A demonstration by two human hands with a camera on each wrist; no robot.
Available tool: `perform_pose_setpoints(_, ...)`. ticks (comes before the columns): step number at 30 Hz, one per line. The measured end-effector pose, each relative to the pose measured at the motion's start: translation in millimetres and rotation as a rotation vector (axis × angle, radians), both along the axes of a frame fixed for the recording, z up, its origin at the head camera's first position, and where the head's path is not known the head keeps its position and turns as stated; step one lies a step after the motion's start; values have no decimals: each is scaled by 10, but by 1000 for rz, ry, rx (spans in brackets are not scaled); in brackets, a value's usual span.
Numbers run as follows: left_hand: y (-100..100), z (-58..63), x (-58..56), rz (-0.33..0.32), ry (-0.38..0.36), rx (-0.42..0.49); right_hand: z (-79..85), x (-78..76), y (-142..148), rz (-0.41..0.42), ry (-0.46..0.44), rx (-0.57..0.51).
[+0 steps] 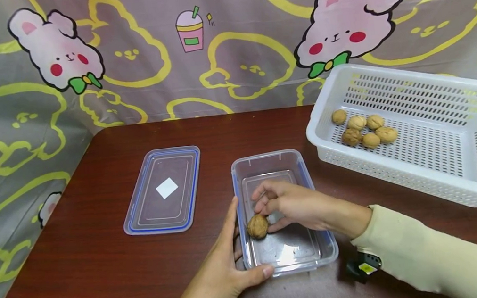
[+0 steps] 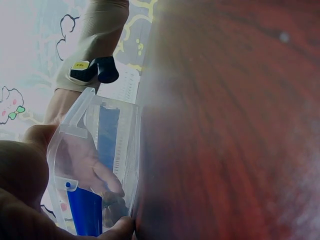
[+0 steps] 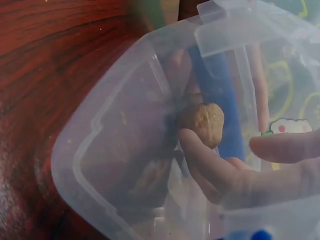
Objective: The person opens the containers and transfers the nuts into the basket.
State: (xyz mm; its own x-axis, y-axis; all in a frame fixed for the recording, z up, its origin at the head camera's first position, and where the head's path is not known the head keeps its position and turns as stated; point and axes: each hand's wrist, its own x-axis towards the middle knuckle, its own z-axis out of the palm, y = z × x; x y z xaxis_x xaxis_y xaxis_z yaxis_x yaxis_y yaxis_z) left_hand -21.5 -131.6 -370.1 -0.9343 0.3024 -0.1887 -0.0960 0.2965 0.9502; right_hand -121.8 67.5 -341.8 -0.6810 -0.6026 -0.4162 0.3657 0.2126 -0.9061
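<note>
A single walnut [image 1: 257, 226] lies in the clear plastic container [image 1: 329, 254], close to its left wall. My right hand [image 1: 296, 205] reaches down inside, fingers loosely bent and apart; one fingertip is right at the walnut, which the right wrist view also shows as a walnut [image 3: 207, 125] seen through the clear wall. My left hand [image 1: 219, 269] holds the container's near left corner, thumb on the front rim and fingers along the left side. In the left wrist view those fingers partly hide the container [image 2: 127, 115].
A flat clear lid [image 1: 146, 214] with a blue seal and a white square sticker lies left of the container on the dark red table [image 1: 83, 276]. At the right stands a white perforated basket [image 1: 425, 147] with several walnuts [image 1: 371, 140] in its left end. A patterned curtain [image 1: 230, 7] hangs behind.
</note>
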Motion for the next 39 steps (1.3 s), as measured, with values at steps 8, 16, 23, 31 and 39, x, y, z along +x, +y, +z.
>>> perform_pose_setpoints(8,3,5,0,13,7,-14,-62,-5,-7,31,55,-8)
perform_pose_setpoints(16,-5,3,9,10,-7,8,-109,-2,-1,103,183,14)
perform_pose_setpoints(23,-8,7,10,-1,-13,-11,-125,17,-8,132,207,19)
perform_pose_setpoints(31,-9,2,12,-2,-7,-14,-122,20,5,115,131,-47)
perform_pose_setpoints(39,-9,-6,10,6,16,5,-21,1,72,121,173,-24)
